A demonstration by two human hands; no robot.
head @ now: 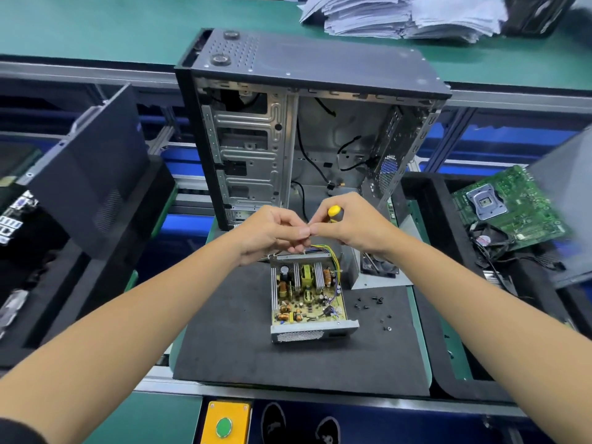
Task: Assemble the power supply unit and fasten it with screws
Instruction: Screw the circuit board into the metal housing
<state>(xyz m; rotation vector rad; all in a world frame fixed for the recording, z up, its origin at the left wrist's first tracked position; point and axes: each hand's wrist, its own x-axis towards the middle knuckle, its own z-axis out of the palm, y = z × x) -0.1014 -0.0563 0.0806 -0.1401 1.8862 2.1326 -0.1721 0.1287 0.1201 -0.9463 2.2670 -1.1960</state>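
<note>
Yellow-capped screwdriver (335, 213) sits in your right hand (354, 224), fingers curled round its handle, the cap poking up between thumb and forefinger. Your left hand (272, 233) is right against it, fingertips pinched together where the two hands meet; whatever they pinch is too small to make out. Both hands hover over the far end of the open power supply unit (309, 298), where its yellow and coloured wires (322, 249) rise toward your fingers.

The unit lies on the black foam mat (237, 331), a little right of the mat's middle, its circuit board facing up and its vented metal end toward the near edge. The unit's metal cover (368, 277) rests just beside it on the right, a fan (379, 265) showing in it. Loose black screws (368, 304) are scattered on the mat toward its right edge, near the unit but apart from it.

At the mat's far edge the computer case (307, 133) stands open toward you, cables hanging inside. A green motherboard (509, 208) lies in the black tray off to the right. A stack of papers (400, 14) sits on the bench's far right corner, and a yellow box with a green button (224, 424) shows at the near edge.
</note>
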